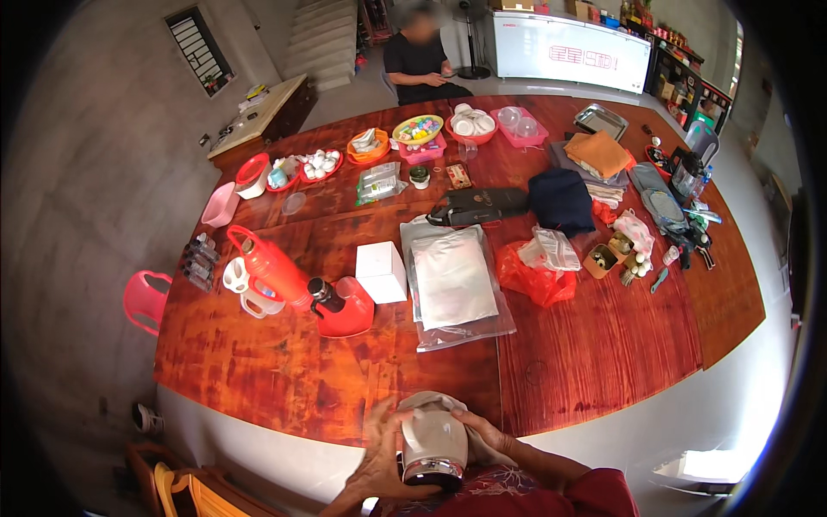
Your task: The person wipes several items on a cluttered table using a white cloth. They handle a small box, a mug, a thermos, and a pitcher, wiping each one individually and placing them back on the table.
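Observation:
Close to my body, at the near edge of the long red-brown wooden table (603, 345), I hold a white rounded appliance with a chrome base (433, 448). A grey cloth (431, 401) lies draped over its far side. My left hand (379, 452) wraps its left side. My right hand (487, 431) presses on its right side and on the cloth.
On the table stand a red jug (271, 263), a red base with a black knob (340, 306), a white box (381, 271), clear plastic bags (452, 280), a red bag (534, 276), folded clothes (560, 198) and several bowls. Another person (422, 56) sits at the far end. A pink stool (145, 297) is at the left.

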Tool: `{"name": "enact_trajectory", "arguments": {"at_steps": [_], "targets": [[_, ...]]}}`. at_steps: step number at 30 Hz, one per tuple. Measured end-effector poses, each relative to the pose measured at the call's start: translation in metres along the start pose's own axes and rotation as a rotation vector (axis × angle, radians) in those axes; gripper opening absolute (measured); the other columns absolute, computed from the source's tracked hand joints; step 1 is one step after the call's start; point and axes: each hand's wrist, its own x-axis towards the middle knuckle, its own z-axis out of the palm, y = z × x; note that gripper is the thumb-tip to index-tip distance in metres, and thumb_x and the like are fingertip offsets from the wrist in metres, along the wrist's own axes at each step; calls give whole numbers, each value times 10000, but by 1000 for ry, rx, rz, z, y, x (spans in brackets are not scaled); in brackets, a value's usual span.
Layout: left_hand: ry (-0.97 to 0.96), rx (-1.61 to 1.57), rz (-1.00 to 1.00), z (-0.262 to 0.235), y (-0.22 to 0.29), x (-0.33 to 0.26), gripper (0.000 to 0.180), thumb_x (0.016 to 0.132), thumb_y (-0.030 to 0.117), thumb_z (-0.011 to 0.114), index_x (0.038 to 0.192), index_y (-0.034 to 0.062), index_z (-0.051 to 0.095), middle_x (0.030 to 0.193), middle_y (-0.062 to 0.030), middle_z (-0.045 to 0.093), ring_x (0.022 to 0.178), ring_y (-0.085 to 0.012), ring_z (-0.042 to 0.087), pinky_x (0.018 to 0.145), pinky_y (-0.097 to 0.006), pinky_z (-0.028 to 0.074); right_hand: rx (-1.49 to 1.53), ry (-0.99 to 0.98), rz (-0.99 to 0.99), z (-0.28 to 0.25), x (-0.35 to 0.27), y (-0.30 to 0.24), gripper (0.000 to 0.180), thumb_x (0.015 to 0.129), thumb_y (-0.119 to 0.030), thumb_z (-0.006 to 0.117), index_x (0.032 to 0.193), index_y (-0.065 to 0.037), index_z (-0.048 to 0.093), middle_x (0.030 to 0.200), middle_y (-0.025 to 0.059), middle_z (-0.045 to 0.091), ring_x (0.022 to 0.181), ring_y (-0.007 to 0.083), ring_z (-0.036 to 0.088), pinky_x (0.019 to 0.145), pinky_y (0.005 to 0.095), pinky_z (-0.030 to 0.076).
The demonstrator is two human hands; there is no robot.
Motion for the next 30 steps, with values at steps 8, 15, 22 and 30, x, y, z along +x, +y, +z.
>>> {"name": "enact_trajectory", "arguments": {"at_steps": [8,15,22,30], "targets": [[-71,82,494,-43,-8,5,653,536,331,856,1048,58,558,1062,-136,519,1039,-327,468,892,-434,394,-489,-252,-65,-2,25,-18,458,911,-333,469,1246,-21,475,1114,74,577,950,133,549,830,273,435],[-416,327,193,-61,10,9,486,578,444,821,684,36,579,681,-87,525,699,-253,544,586,-361,439,-941,-290,44,10,43,-30,437,940,-331,419,1249,-33,503,1245,83,495,1101,138,464,945,286,351],[-215,110,-113,-38,-21,-16,427,600,377,833,676,29,598,604,-48,538,632,-175,554,568,-320,451,-614,-107,-70,14,50,-5,342,939,-279,466,1162,-35,555,1067,64,584,942,120,538,832,258,422],[481,-809,-477,10,-55,-1,325,813,297,640,909,-13,650,901,-50,628,855,-146,593,749,-291,460,-764,255,-427,35,61,-37,430,911,-388,473,1072,-9,593,896,90,627,824,131,587,711,271,466]]}}
